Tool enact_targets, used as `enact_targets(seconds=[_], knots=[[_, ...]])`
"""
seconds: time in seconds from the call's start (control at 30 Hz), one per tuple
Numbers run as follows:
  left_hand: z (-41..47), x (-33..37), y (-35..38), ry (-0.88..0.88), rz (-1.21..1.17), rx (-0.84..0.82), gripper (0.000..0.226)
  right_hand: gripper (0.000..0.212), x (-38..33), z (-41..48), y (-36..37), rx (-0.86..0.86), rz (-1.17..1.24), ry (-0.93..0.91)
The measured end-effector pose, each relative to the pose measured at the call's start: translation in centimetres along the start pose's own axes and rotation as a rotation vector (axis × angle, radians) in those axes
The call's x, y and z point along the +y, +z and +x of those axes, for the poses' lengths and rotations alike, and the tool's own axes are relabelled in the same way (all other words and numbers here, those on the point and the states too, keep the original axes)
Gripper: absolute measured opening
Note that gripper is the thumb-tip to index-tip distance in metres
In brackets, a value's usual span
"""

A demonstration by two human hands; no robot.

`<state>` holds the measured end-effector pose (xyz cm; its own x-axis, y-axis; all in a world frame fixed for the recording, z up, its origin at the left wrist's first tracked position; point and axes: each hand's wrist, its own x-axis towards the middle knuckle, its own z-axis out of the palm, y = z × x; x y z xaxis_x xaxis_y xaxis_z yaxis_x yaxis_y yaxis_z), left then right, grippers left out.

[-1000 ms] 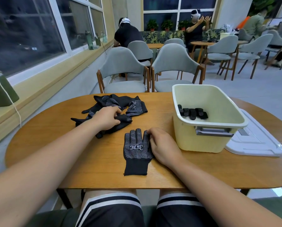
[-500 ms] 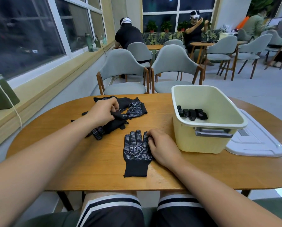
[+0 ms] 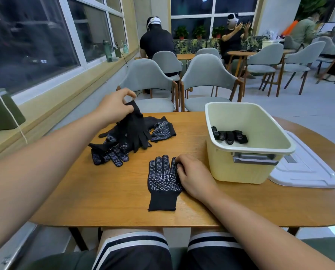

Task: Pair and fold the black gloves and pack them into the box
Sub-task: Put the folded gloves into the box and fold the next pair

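Black glove [image 3: 163, 182] lies flat, white-dotted palm up

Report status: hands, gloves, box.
Left hand pinches lifted glove above pile. Right hand grips flat glove edge. Box open, folded pair inside. Nothing blocking.

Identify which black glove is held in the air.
The dangling glove pinched by the left hand, above the pile. The flat glove by the right hand and the rest lie down.

White boxed characters 冠恒 on flat black glove [image 3: 163, 180], similar white logo on pile glove [image 3: 161, 129], unreadable
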<state>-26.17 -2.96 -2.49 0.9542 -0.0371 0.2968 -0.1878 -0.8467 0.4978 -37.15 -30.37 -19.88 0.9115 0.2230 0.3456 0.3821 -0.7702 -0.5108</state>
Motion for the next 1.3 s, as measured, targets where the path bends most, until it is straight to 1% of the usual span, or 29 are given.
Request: enact_targets(seconds=[0.1,0.17,0.3,0.43,0.63,0.73,0.77,0.87,0.93,1.0,1.07,1.1,1.2,1.3], knots=[[0.1,0.3,-0.9,-0.034,-0.042,0.033,0.034,0.012,0.0,0.0,0.1,-0.005,-0.003,0.003],[0.1,0.5,-1.3,-0.076,-0.112,0.036,0.029,0.012,0.0,0.0,0.1,-0.003,-0.008,0.000],[-0.3,1.7,-1.7,-0.123,-0.307,0.012,0.019,0.012,0.1,-0.1,0.2,0.000,-0.016,-0.006],[-0.6,2.9,-1.8,-0.136,-0.426,-0.030,0.013,0.013,0.2,-0.1,0.2,0.000,-0.006,-0.017],[-2.2,5.4,-2.2,-0.158,-0.609,-0.073,0.022,0.019,0.3,-0.4,0.0,0.047,0.080,-0.022],[-3.2,5.8,-2.4,-0.083,-0.517,-0.060,0.037,0.022,-0.2,-0.7,-0.8,0.122,0.140,-0.032],[-3.6,5.8,-2.4,-0.045,-0.475,-0.050,0.037,0.022,-0.6,-0.7,-1.1,0.148,0.170,-0.034],[-4.4,6.0,-2.3,0.031,-0.384,-0.002,0.030,0.023,-2.6,-0.9,-2.5,0.174,0.348,-0.001],[-4.6,6.0,-2.3,0.057,-0.324,0.035,0.024,0.029,-4.5,-0.9,-2.9,0.106,0.582,0.067],[-5.0,6.1,-2.2,0.093,-0.271,0.070,0.015,0.041,-6.4,-0.5,-2.9,0.012,0.877,0.179],[-5.4,6.1,-2.1,0.138,-0.226,0.109,0.006,0.059,-7.9,0.1,-2.8,-0.107,1.129,0.308],[-5.5,6.0,-2.0,0.165,-0.194,0.131,0.006,0.070,-8.4,0.3,-2.9,-0.164,1.225,0.361],[-6.3,5.8,-2.0,0.235,-0.090,0.174,0.009,0.090,-8.9,0.8,-3.5,-0.327,1.441,0.428],[-7.8,6.0,-2.1,0.288,-0.094,0.154,0.008,0.102,-8.7,1.4,-4.2,-0.426,1.591,0.466]])
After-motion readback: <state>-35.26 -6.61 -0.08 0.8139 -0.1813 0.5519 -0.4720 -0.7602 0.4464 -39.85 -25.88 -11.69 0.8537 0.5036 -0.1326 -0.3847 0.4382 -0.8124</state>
